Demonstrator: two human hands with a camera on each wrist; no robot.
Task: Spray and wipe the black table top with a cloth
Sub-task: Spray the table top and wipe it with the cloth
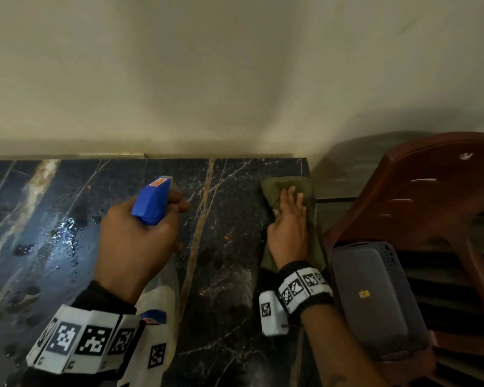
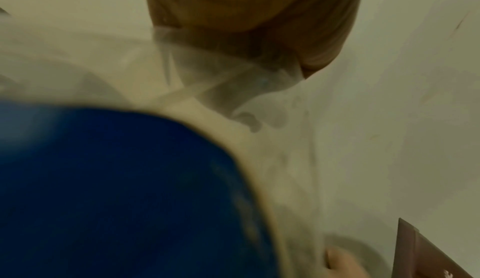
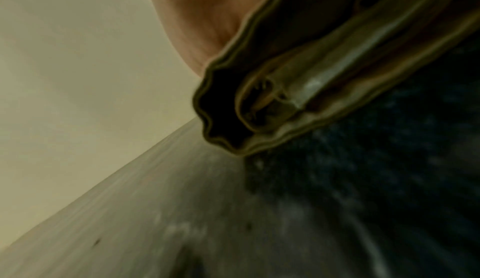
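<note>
Now, left hand: wrapped round spray bottle, above the table top.
Right hand: fingers flat on green cloth, far right corner.
Droplets: left side.

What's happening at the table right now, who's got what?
A person is cleaning the black table top. The left hand grips a spray bottle by its blue head, held above the surface. The right hand presses flat on a green cloth near the table's right edge. Wet droplets glisten on the left part of the top, away from the cloth. A brown chair stands to the right.
</note>
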